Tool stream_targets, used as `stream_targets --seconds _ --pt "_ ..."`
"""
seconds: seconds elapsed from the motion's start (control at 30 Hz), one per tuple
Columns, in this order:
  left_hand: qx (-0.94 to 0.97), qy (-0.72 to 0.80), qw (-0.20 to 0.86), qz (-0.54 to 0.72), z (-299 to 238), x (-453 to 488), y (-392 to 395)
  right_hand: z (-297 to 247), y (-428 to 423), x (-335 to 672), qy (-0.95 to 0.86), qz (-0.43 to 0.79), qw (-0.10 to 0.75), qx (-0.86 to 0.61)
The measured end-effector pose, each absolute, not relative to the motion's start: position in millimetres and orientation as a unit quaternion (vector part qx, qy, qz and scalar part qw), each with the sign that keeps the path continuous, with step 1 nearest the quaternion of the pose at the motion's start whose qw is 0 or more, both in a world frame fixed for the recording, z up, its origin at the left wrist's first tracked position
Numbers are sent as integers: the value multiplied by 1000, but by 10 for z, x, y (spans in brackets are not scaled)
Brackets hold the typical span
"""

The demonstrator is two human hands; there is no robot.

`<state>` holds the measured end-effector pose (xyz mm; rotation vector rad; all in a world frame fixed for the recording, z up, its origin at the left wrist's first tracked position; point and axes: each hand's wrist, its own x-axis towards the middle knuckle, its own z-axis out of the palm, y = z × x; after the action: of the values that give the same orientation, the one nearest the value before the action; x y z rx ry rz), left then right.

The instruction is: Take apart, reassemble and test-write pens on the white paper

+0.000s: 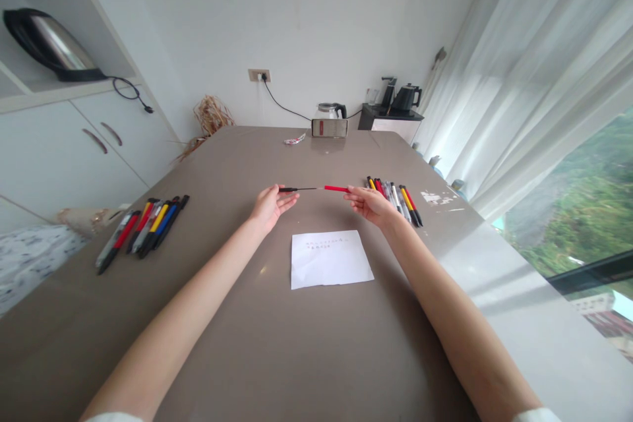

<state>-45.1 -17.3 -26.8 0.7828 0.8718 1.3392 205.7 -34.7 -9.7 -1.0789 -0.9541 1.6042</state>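
Over the middle of the table, my left hand (270, 206) pinches a black pen part (288, 189) from which a thin dark refill (307, 188) sticks out to the right. Facing it, my right hand (368, 203) holds a red pen barrel (336, 188) level between thumb and fingers. The refill's tip and the barrel's left end are nearly in line, with a small gap that looks pale; whether they touch is hard to tell. Below both hands lies a white sheet of paper (331, 267) with small handwriting near its top.
Several markers and pens (148, 227) lie in a group on the left of the table (237, 356). Another group of pens (395, 198) lies just beyond my right hand. At the far edge stand a box (329, 128), a glass kettle (326, 111) and a small wrapper (295, 140).
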Motion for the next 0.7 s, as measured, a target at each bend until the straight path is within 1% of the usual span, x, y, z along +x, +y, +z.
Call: stream_targets --seconds 0.33,0.43,0.53,0.7 --pt "285 414 633 589 -288 -458 -136 -109 -340 2039 -410 644 466 -446" --pt "283 414 638 585 -293 -438 -142 -132 -342 2027 -435 621 459 -462" --pt "274 413 645 581 -273 -414 -160 -166 -343 2002 -479 552 456 -507" --pt "252 418 664 567 -217 -399 -179 -274 -300 1971 -585 379 454 -555"
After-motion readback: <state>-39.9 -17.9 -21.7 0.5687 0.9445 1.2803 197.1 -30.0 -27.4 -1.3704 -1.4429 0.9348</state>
